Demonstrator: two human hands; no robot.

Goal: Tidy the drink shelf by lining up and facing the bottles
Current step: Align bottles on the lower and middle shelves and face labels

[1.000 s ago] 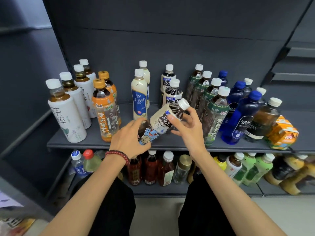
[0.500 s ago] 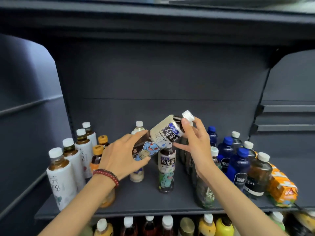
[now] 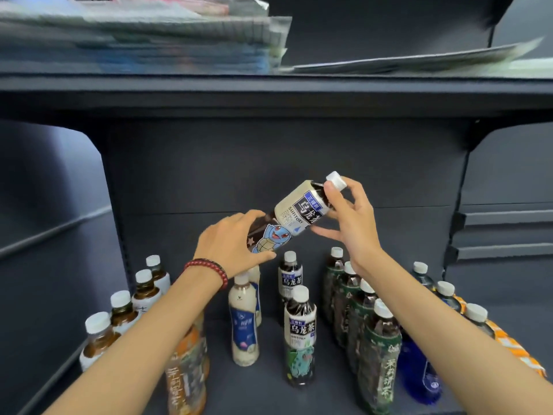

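Tilted oolong bottle, base within curled left fingers, neck in right fingers' pinch.

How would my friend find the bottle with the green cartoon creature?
Start at the dark drink shelf, in the middle, straight below the tilted bottle that the left hand and right hand hold. Two dark tea bottles stand there, a back bottle and the front bottle. Only the front one has a green cartoon creature low on its label.
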